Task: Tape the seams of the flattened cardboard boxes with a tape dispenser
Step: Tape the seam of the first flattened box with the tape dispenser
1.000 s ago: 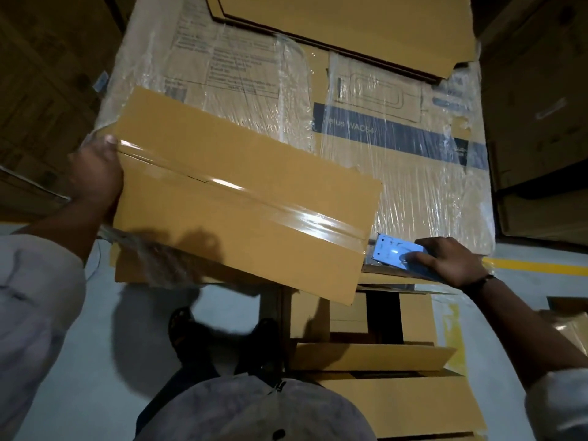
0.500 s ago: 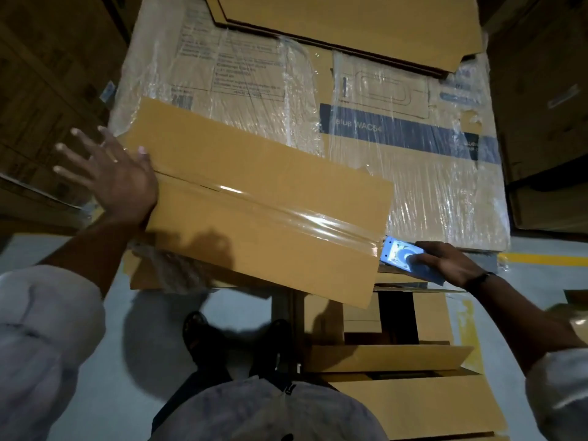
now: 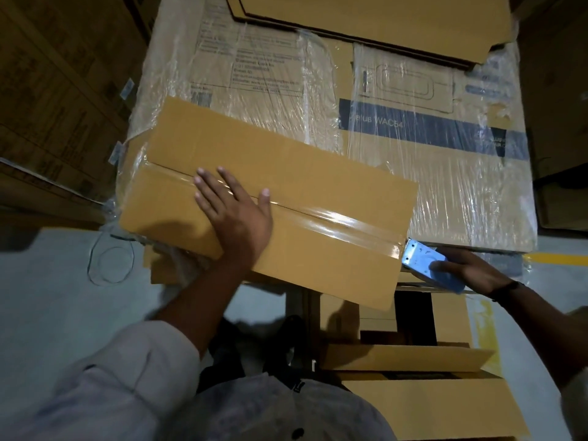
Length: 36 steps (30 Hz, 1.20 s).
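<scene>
Fingers of the left hand are lying straight and spread, pressing the taped seam of the flattened box. Right hand is gripping the blue tape dispenser just beside the box's right edge.

The left hand lies flat, fingers spread, on the glossy tape along the seam of the flattened cardboard box. At the box's right edge the right hand grips a blue tape dispenser, its toothed end just beside the tape's end. The box rests on a shrink-wrapped carton
</scene>
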Tool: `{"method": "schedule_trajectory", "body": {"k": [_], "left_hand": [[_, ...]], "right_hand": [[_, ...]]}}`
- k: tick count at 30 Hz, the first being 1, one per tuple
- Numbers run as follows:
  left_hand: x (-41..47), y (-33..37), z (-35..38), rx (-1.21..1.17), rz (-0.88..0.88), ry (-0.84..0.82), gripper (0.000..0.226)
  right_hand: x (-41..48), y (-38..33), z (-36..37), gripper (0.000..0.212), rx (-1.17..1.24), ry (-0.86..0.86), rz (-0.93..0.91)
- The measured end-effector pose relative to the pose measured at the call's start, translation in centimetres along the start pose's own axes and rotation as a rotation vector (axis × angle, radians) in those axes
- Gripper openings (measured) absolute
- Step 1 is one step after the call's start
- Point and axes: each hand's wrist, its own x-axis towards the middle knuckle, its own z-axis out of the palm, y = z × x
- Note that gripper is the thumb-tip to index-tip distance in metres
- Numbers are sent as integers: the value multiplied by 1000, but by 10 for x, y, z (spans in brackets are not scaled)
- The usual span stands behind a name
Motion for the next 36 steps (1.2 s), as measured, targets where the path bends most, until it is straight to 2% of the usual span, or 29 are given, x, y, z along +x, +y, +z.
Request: {"method": "schedule_trajectory", "body": {"k": [8,12,17,21,23,26,30,33,36], "left_hand": [[-90,98,18,-48,220,-191,101],[-63,103,17,-15,232,-172,106],[18,65,4,62,439,-130,113],[104,24,-20,161,609,-176,111],[122,15,-31,154,569,-197,102],[104,9,-30,122,517,-199,96],[67,-6,-18,113,599,-98,96],[67,-7,-18,80,589,-78,96],[69,-6,-19,72,594,-88,97]], "right_hand": [[-3,-6,3,90,25,-8,10],[-5,-23,16,54,104,9,14],[-4,-61,88,37,287,3,-44],[14,-125,173,52,322,39,-92],[25,-162,202,47,305,21,-105],[37,-195,220,40,277,8,-120],[30,-175,227,34,201,40,-188],[19,-158,232,46,220,67,-241],[10,-152,235,49,214,102,-253]]}}
